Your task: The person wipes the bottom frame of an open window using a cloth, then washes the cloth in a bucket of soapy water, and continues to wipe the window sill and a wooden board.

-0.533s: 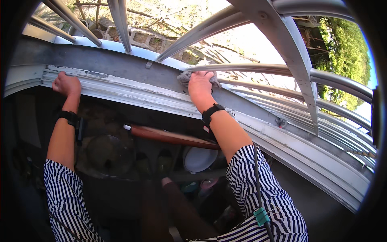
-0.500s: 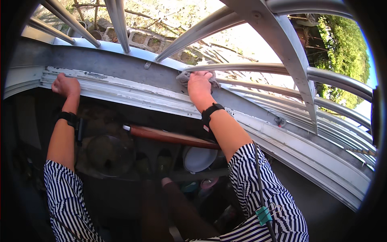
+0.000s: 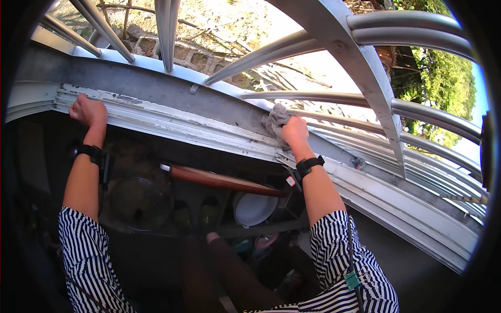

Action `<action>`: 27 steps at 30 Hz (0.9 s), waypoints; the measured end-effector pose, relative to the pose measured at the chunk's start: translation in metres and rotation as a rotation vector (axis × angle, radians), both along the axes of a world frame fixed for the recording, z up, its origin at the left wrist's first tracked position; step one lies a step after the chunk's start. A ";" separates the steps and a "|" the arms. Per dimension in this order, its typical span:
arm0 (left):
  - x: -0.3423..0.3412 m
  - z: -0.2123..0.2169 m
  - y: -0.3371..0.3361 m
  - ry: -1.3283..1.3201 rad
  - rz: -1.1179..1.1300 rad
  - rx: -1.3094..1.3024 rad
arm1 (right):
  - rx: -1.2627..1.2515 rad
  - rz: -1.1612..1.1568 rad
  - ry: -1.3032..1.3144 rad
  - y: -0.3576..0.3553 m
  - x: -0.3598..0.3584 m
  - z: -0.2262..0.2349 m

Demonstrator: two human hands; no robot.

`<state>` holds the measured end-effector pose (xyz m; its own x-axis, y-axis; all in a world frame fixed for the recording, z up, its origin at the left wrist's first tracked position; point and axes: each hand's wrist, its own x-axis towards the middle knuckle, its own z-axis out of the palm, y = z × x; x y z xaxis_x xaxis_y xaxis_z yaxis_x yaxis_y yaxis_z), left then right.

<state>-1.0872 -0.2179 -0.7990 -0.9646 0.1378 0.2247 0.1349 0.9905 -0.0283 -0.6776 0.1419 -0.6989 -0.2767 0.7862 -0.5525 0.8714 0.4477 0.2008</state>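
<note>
- On the grey sill below the window bars, my right hand (image 3: 295, 131) was closed over a crumpled grey cloth (image 3: 275, 118), pressing it against the sill (image 3: 156, 86) where it met the lowest metal bar (image 3: 323, 97).
- The cloth bunched out to the left of my knuckles, touching both the sill and the peeling white frame (image 3: 172, 122) just beneath.
- My left hand (image 3: 87, 110) was curled into a loose fist and rested on the white frame, well apart from the cloth; I could not tell whether it held anything.
- Both wrists wore black bands, and my sleeves were striped navy and white.
- Below the frame, in shadow, a long brown wooden handle (image 3: 222, 181) lay between my forearms.
- Under it sat a white bowl (image 3: 254, 208) and, to the left, a dark round pan (image 3: 140, 202).
- Outside the bars were a stone wall (image 3: 201, 55), dry ground and green foliage (image 3: 443, 88).
</note>
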 end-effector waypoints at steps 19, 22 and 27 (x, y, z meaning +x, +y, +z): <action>-0.011 -0.012 -0.006 0.026 0.001 -0.050 | -0.031 0.303 0.430 -0.052 0.012 -0.027; -0.016 -0.012 -0.017 -0.003 -0.003 -0.062 | 0.063 0.087 0.441 -0.038 0.013 -0.015; -0.007 -0.001 0.004 -0.011 -0.019 -0.024 | 0.043 -0.293 0.288 -0.015 0.002 -0.038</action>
<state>-1.0940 -0.2139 -0.8003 -0.9640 0.1617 0.2109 0.1545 0.9867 -0.0501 -0.6755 0.1273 -0.7364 -0.1765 0.8752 -0.4505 0.9839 0.1691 -0.0569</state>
